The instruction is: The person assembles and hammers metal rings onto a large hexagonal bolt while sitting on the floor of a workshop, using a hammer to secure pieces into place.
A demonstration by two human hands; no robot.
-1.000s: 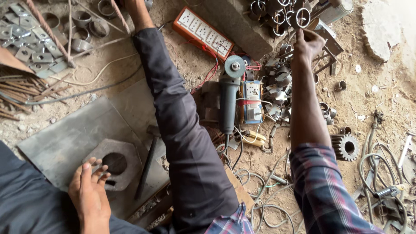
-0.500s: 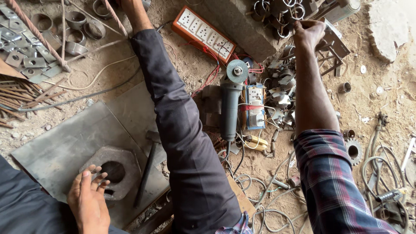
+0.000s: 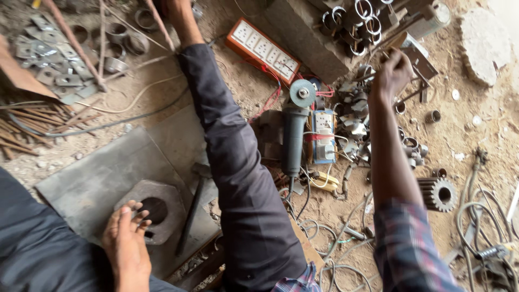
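Reaching with the right hand (image 3: 393, 73) into a scrap pile (image 3: 367, 32) at the upper right of the frame.

The fingers close on a thin metal rod (image 3: 386, 46) that pokes out among steel rings (image 3: 359, 21) and brackets. The rod looks slim, dull and partly buried, so pulling it could snag neighbours and tip rings onto the grinder (image 3: 294, 130) below. The left hand is out of frame at the top centre, so I cannot tell its grip. A bare foot (image 3: 127, 243) rests on a plate (image 3: 157, 208) at lower left.

Metal workshop w/ dirt floor: angle grinder (image 3: 294, 132), scrap rings (image 3: 354, 21), gear (image 3: 438, 193).
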